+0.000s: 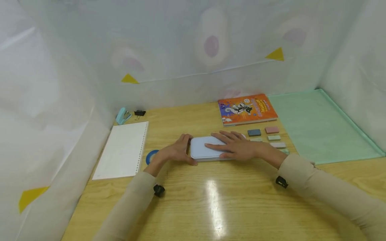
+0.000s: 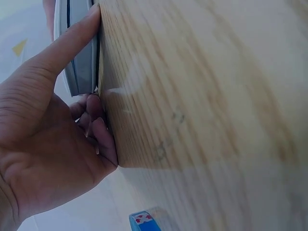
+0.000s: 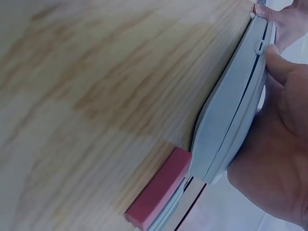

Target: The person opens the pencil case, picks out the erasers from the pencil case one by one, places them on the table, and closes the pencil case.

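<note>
A pale blue pencil case (image 1: pixel 201 147) lies flat on the wooden table, its lid down. My left hand (image 1: pixel 178 150) grips the left end, thumb along the front side and the other fingers bent around behind. In the left wrist view the left thumb (image 2: pixel 72 45) lies against the side of the case (image 2: pixel 83 57). On top of the lid rests my right hand (image 1: pixel 238 147), fingers spread and nearly straight. The right wrist view shows a dark seam along the case (image 3: pixel 231 110) and a small pull on it. The case's right end is mostly hidden by that hand.
Several small coloured blocks, among them a pink one (image 1: pixel 272 130), lie right of the case. An orange book (image 1: pixel 248 110) and a green mat (image 1: pixel 331 127) are beyond. To the left are blue tape (image 1: pixel 149 157), a notebook (image 1: pixel 122 150), a stapler (image 1: pixel 122 116) and a binder clip (image 1: pixel 139 113).
</note>
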A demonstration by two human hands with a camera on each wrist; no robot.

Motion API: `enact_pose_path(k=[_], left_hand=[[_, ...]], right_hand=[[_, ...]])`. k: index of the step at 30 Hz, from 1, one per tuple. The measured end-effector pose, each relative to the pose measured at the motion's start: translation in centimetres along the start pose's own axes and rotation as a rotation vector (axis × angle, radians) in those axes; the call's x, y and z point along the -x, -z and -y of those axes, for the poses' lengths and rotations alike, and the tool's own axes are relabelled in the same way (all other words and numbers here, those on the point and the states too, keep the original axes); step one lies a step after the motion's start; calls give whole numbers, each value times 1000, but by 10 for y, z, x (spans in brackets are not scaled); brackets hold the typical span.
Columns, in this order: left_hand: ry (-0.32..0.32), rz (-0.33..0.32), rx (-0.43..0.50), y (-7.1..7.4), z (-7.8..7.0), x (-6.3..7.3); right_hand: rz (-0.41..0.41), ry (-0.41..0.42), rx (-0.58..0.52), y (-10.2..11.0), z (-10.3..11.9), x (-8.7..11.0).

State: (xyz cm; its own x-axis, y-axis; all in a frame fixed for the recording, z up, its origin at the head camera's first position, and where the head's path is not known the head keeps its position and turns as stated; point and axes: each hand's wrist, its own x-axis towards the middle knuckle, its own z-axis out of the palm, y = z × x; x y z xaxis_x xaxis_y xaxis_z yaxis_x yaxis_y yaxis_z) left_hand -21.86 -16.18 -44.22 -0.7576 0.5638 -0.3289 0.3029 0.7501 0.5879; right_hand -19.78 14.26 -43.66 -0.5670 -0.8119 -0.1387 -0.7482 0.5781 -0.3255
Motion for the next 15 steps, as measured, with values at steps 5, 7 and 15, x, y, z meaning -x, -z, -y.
enact_pose_path(k=[5, 7, 15], left_hand=[[14, 9, 3, 1, -3, 4], [18, 10, 5, 2, -4, 6], [11, -19, -20, 3, 5, 11]], right_hand=[[17, -9, 25, -1, 4, 1], [24, -15, 27, -1, 5, 2], [-49, 52, -46, -3, 0, -4]])
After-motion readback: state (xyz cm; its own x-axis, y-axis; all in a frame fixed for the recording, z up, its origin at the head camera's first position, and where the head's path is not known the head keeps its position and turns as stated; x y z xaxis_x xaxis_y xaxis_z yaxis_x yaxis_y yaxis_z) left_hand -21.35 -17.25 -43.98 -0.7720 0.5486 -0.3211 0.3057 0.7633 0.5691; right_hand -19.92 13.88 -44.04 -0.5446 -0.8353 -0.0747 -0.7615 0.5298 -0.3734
